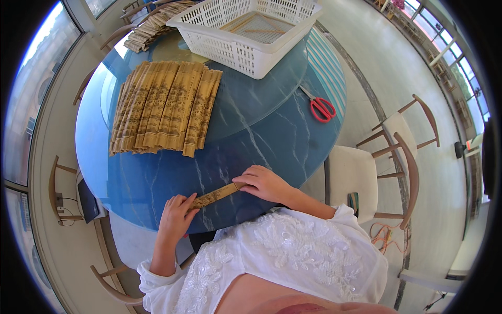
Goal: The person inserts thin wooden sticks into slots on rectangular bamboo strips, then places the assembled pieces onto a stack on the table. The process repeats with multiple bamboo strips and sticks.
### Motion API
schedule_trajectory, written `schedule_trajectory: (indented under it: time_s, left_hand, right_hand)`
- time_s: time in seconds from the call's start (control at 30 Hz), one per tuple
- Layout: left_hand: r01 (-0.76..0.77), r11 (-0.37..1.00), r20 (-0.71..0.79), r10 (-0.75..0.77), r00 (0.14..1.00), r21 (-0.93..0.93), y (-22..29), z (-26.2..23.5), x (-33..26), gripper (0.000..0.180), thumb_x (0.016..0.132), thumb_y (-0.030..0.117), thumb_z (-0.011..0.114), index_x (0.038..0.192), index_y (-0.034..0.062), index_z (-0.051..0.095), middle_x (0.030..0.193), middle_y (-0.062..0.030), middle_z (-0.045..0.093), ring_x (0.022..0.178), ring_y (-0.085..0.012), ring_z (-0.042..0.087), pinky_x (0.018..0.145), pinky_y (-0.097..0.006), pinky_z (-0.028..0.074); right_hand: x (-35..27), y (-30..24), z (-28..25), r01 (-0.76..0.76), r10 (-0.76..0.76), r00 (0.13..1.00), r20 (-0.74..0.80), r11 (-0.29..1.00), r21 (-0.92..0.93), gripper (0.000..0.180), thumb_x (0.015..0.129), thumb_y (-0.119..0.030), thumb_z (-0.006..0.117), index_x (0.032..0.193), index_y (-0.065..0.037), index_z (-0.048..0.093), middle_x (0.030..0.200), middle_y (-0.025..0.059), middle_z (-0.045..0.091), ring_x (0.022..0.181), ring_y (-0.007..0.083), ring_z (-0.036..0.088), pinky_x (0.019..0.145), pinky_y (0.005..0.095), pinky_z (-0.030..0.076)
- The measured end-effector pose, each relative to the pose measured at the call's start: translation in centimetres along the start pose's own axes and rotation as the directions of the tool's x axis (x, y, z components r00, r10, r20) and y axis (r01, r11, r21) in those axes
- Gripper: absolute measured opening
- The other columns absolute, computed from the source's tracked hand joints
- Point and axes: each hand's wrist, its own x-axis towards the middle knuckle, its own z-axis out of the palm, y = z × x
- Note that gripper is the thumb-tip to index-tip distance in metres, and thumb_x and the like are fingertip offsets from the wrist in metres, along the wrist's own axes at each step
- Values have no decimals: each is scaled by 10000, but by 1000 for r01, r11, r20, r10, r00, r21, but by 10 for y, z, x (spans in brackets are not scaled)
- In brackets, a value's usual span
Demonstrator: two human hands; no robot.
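Nearest item: white embroidered garment (282,261) of the person is filling the lower frame, both forearms reaching forward from it
Left hand (175,217): grip is clenching the near end of a folded bamboo fan (215,195), fingers curling over the slat edge
Right hand (264,183): grip is pinching the far end of the same fan, fingertips pressing it down
Fan position: lying flat on the blue marbled surface (261,141) at its near edge, spanning between the two hands, slanting up to the right
Reason for hold, judged: one hand at each end is keeping the slats closed and steady
Stack: row of folded fans (162,107) is lying well apart, further up the surface
Other items: white plastic basket (246,31) and red-handled scissors (320,107) are sitting beyond, untouched
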Motion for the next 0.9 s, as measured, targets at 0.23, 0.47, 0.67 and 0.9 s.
schedule_trajectory:
  time_s: [0.23,0.47,0.67,0.9]
  left_hand:
    - [-4,1000,-117,3,993,-12,-8,4,0,397,806,98,743,1195,50,681,945,-118,598,911,-311,581,849,-401,465]
    - [-109,994,-120,112,986,26,-1,3,23,384,797,165,763,1164,76,695,1012,-82,619,954,-286,589,876,-403,468]
    - [-182,983,-99,182,978,7,-3,10,40,381,774,196,788,1126,78,708,1036,-77,611,984,-275,584,883,-396,479]
    - [-242,969,-174,232,957,-40,-12,21,46,376,729,172,815,1079,81,715,1014,-83,604,951,-279,587,855,-403,487]
  right_hand:
    - [3,3,-11,-80,79,997,20,996,44,304,860,-121,715,1162,-109,682,989,67,635,949,260,614,825,365,520]
    - [18,9,-34,-42,47,988,147,998,-37,354,839,-104,751,1187,-114,685,999,62,646,925,258,620,805,350,521]
    - [72,-9,-127,-5,-14,995,-103,984,-178,378,823,-59,768,1189,-104,686,1057,63,648,982,242,629,793,330,535]
    - [178,53,-231,-242,105,927,-361,901,-360,259,922,-121,670,1177,-84,700,1043,94,701,943,203,678,836,320,530]
